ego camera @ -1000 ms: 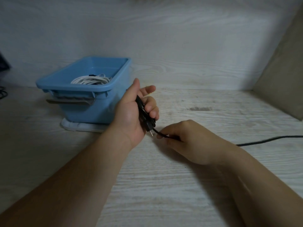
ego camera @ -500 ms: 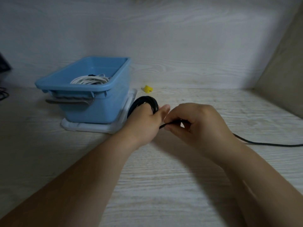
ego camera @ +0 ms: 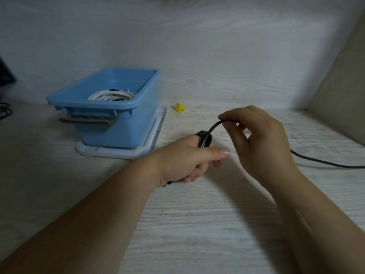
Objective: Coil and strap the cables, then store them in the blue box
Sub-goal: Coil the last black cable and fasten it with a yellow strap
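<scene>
Coiling goes best with even, snug loops: at frame centre the left hand (ego camera: 183,161) curls its fingers (ego camera: 194,175) round a small coil of the black cable (ego camera: 213,127). The right hand (ego camera: 260,139) pinches the free run just above it. Slack should feed steadily from the tail at the right edge.

**Much of the cable out of sight**

The black cable (ego camera: 213,128) runs off the right edge, and its wound part is mostly buried in the fist of the left hand (ego camera: 185,157). The near rim of the blue box (ego camera: 94,103) hides the lower turns of the white cable (ego camera: 110,95). The small yellow piece (ego camera: 180,107), perhaps a strap, is too small to tell.
</scene>
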